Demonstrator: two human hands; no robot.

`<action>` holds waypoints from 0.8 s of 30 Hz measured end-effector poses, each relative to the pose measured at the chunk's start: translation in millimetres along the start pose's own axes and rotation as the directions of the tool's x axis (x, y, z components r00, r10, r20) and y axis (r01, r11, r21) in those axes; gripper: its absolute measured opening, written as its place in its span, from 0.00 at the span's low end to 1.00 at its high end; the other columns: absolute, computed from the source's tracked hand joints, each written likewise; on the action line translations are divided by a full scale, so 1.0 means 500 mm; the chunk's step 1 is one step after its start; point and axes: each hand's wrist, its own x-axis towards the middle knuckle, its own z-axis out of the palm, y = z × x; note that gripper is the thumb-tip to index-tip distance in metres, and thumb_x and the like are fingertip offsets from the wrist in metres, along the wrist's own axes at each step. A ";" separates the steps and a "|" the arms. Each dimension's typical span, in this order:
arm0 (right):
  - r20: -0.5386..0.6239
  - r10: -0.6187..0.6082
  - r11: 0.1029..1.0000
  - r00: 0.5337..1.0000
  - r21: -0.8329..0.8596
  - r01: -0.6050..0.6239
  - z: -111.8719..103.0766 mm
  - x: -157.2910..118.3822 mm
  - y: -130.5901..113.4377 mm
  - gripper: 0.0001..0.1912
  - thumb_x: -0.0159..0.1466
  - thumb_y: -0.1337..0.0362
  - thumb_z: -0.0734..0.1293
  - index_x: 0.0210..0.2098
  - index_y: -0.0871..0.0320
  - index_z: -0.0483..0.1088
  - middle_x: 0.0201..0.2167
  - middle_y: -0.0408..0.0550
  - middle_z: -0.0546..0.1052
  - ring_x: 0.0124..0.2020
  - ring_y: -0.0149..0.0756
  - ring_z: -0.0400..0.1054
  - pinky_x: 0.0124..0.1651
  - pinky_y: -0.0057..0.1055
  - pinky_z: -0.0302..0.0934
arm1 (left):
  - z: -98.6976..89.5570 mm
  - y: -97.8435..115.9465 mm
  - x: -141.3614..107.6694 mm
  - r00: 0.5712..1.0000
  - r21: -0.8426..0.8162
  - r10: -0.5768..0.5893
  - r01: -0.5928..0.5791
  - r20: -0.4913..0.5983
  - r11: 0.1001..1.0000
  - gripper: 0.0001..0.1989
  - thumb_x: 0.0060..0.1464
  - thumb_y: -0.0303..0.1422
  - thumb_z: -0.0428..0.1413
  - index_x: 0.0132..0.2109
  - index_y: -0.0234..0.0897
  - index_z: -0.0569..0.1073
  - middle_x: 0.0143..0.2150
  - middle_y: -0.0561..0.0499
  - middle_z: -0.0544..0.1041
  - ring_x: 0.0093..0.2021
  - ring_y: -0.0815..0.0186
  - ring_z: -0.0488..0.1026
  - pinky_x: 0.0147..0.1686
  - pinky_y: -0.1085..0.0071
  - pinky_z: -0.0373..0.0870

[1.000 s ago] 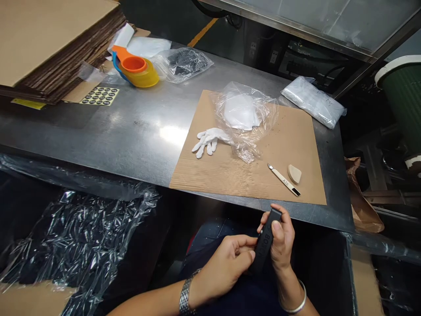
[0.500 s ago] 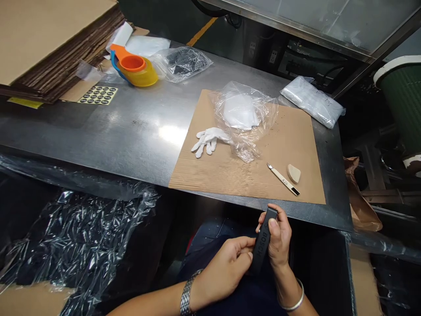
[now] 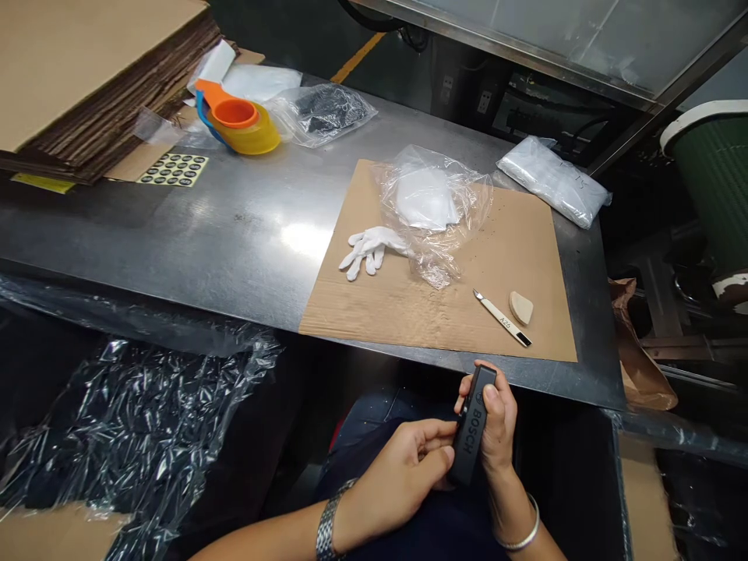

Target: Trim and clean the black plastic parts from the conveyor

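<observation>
The right hand (image 3: pixel 496 417) grips a black part (image 3: pixel 471 438) marked BOSCH, thumb on its face; the left hand (image 3: pixel 403 471) pinches its left edge. The part is held tilted, just nearer than the worktop (image 3: pixel 251 249). Beyond, on cardboard (image 3: pixel 391 312), a knife (image 3: pixel 501 318) lies beside a block (image 3: pixel 520 308), right of a glove (image 3: pixel 370 251).

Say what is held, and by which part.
A black bar: the right hand grips it near the top, the left hand touches its left edge.
</observation>
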 end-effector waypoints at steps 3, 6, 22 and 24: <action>0.005 -0.014 0.998 1.000 0.057 0.014 -0.003 0.000 0.004 0.19 0.58 0.52 0.62 0.44 0.56 0.62 0.26 0.41 0.71 0.19 0.27 0.65 0.19 0.23 0.59 | 0.000 0.005 -0.002 1.000 0.017 0.017 -0.017 -0.007 1.000 0.24 0.49 0.41 0.57 0.49 0.30 0.70 0.42 0.41 0.74 0.40 0.59 0.70 0.37 0.67 0.67; 0.010 -0.031 0.992 0.999 0.121 0.030 -0.005 0.001 0.007 0.18 0.59 0.53 0.61 0.45 0.55 0.62 0.27 0.42 0.71 0.21 0.28 0.66 0.22 0.24 0.60 | -0.004 0.001 -0.002 0.997 0.034 0.071 -0.071 -0.014 0.997 0.25 0.48 0.42 0.59 0.50 0.31 0.70 0.43 0.41 0.73 0.42 0.59 0.69 0.41 0.65 0.66; 0.023 -0.149 0.989 0.989 0.022 0.149 -0.024 -0.052 0.008 0.17 0.57 0.52 0.67 0.40 0.53 0.61 0.42 0.51 0.73 0.45 0.44 0.69 0.46 0.44 0.65 | -0.024 -0.005 0.029 0.760 0.092 0.511 -0.522 -0.402 0.848 0.24 0.57 0.50 0.47 0.52 0.38 0.66 0.41 0.46 0.72 0.40 0.61 0.67 0.39 0.69 0.64; 0.079 -0.213 0.971 0.974 -0.090 0.220 -0.030 -0.066 0.020 0.18 0.55 0.51 0.68 0.39 0.53 0.62 0.42 0.52 0.72 0.45 0.45 0.68 0.44 0.42 0.66 | -0.022 -0.006 0.035 0.760 0.048 0.501 -0.532 -0.413 0.846 0.24 0.60 0.49 0.41 0.54 0.38 0.64 0.40 0.47 0.71 0.39 0.62 0.66 0.42 0.67 0.63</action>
